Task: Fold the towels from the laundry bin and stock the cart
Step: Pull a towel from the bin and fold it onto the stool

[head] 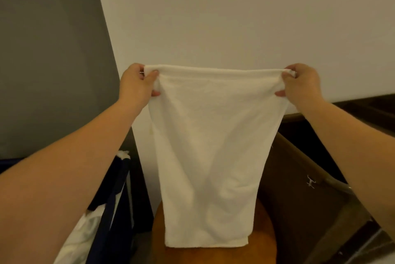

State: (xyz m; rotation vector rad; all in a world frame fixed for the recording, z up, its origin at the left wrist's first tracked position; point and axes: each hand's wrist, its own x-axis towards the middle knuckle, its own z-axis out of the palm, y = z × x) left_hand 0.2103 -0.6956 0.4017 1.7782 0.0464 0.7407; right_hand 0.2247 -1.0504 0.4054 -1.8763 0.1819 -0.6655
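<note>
While left hand (136, 81) and right hand (302, 81) pinch towel (211, 146) corners, hem hangs over wooden stool (265, 239); pale wall (235, 17) behind.

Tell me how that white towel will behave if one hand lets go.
Likely floppy: the towel hangs in soft creases below the left hand and right hand. Probably light: pinches alone hold it. A released corner would probably droop.

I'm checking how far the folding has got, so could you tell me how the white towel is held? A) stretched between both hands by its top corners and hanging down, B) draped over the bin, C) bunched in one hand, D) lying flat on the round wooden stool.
A: the left hand and right hand each pinch a top corner of the towel, which hangs in front of the stool.
</note>
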